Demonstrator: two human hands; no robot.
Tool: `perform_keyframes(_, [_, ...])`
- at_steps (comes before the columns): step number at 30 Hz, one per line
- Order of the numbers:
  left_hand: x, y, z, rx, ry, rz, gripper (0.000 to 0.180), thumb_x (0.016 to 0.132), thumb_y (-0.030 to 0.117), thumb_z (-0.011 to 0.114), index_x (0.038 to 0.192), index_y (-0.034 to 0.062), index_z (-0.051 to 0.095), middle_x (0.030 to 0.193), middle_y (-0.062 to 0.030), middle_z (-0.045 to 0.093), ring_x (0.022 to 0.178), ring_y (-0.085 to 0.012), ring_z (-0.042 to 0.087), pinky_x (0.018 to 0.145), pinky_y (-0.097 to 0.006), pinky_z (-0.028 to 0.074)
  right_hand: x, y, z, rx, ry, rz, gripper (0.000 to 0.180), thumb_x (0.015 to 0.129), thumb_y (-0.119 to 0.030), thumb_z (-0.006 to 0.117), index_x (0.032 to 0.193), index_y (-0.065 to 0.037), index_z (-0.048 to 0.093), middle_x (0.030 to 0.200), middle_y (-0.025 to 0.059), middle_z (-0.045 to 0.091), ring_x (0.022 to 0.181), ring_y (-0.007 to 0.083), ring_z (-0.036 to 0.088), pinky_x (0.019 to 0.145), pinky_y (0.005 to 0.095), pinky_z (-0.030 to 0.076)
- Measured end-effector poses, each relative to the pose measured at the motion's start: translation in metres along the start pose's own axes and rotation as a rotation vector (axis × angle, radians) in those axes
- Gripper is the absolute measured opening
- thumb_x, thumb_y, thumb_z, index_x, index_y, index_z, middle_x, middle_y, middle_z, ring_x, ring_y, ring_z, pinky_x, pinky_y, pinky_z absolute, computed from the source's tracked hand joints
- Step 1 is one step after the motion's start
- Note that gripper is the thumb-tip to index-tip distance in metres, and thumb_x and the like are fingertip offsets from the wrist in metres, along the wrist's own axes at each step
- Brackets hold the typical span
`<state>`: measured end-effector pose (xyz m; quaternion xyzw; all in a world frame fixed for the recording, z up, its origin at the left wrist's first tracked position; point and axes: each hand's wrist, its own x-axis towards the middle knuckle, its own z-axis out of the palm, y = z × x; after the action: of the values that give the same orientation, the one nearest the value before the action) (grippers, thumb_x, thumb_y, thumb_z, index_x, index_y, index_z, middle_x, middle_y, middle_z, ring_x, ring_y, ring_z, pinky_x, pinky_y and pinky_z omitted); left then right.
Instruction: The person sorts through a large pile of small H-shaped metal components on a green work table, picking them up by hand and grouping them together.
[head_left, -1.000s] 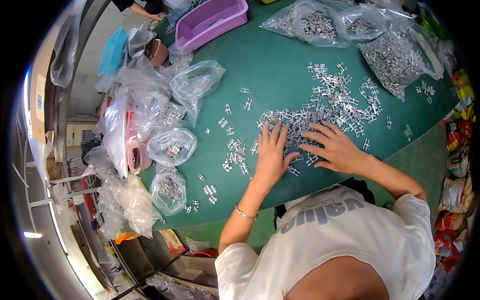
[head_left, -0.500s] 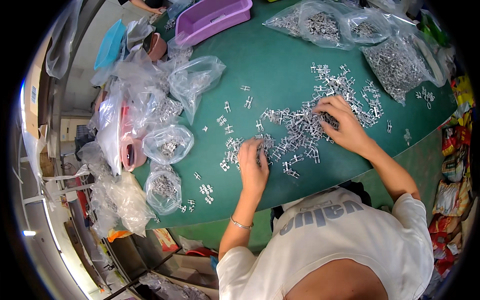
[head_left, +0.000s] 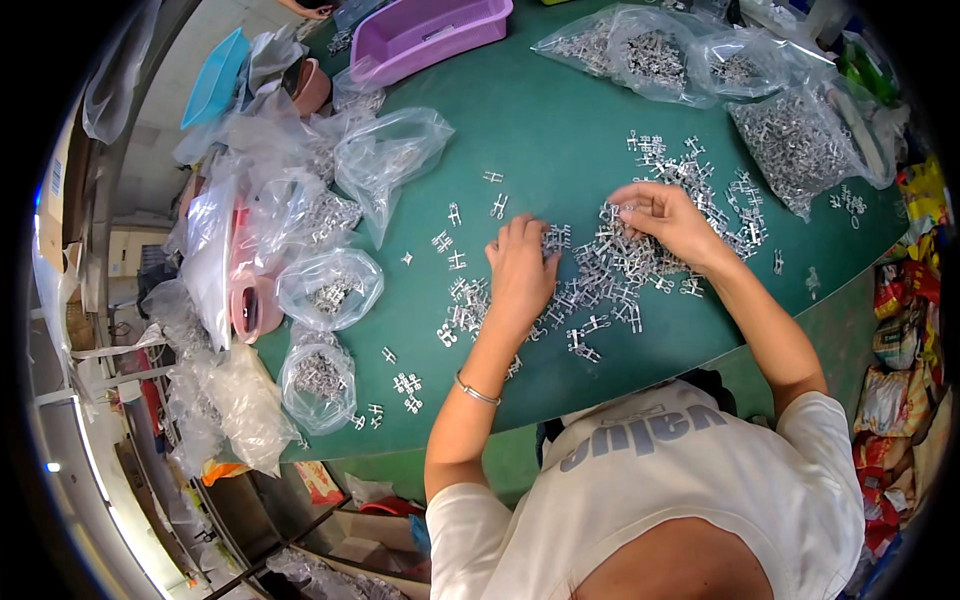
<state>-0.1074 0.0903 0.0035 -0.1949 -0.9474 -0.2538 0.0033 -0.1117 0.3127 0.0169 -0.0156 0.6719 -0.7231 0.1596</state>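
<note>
Small silver metal clips, shaped roughly like an H, lie in a loose pile (head_left: 610, 265) on the green table. My left hand (head_left: 522, 262) is palm down at the pile's left side, its fingers apart and bent onto the table, touching or close to a few clips (head_left: 558, 238). What lies under its palm is hidden. Over the pile's middle, my right hand (head_left: 668, 222) is closed, thumb and fingers pinched together on small metal clips at the fingertips; how many cannot be made out. Stray clips (head_left: 455, 213) lie left of my left hand.
Clear bags of metal parts (head_left: 795, 140) stand at the far right. More plastic bags (head_left: 395, 160) crowd the left side, with a pink container (head_left: 255, 305) among them. At the back is a purple tray (head_left: 435, 45). Another person's hand (head_left: 315, 12) shows at the top left.
My left hand has moved forward and a little right, uncovering clips near the table's front. My right hand has shifted slightly left, its fingers drawing from a wide curl into a pinch.
</note>
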Motion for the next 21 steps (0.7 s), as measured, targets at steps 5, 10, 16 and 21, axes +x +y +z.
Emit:
perform_keyframes(5, [-0.001, 0.027, -0.002, -0.693, 0.027, -0.060, 0.035, 0.078, 0.000, 0.061, 0.112, 0.0000, 0.051, 0.107, -0.0115, 0.054, 0.093, -0.0212, 0.055, 0.078, -0.031, 0.045, -0.014, -0.003, 0.005, 0.083, -0.040, 0.042, 0.017, 0.084, -0.005, 0.058, 0.099, 0.003, 0.059, 0.080, 0.0050, 0.062, 0.067, 0.0084, 0.057, 0.060, 0.0213, 0.047])
perform_keyframes(10, [-0.004, 0.043, 0.003, -1.272, -0.116, -0.238, 0.028, 0.084, -0.003, 0.056, 0.111, -0.0075, 0.052, 0.101, -0.0105, 0.059, 0.089, -0.0119, 0.057, 0.075, -0.023, 0.050, -0.025, -0.006, 0.023, -0.332, 0.125, -0.133, 0.010, 0.079, -0.004, 0.063, 0.087, 0.002, 0.063, 0.070, 0.0056, 0.060, 0.060, 0.0105, 0.056, 0.054, 0.0256, 0.046])
perform_keyframes(16, [-0.010, 0.052, -0.013, -1.549, -0.201, -0.431, 0.018, 0.086, -0.001, 0.054, 0.103, -0.0063, 0.056, 0.096, -0.0140, 0.063, 0.086, -0.0169, 0.062, 0.074, -0.024, 0.052, -0.036, -0.018, 0.025, -0.687, 0.231, -0.724, 0.009, 0.073, -0.002, 0.066, 0.082, 0.001, 0.065, 0.070, 0.0115, 0.059, 0.058, 0.0233, 0.056, 0.052, 0.0308, 0.044])
perform_keyframes(21, [-0.022, 0.054, -0.017, -1.354, -0.100, -0.220, 0.017, 0.081, -0.006, 0.056, 0.098, -0.0067, 0.059, 0.101, -0.0132, 0.059, 0.089, -0.0163, 0.059, 0.076, -0.025, 0.050, -0.054, -0.035, 0.029, -0.419, 0.156, -0.279, 0.009, 0.072, -0.003, 0.067, 0.080, 0.001, 0.065, 0.067, 0.0075, 0.061, 0.057, 0.0116, 0.055, 0.053, 0.0256, 0.043])
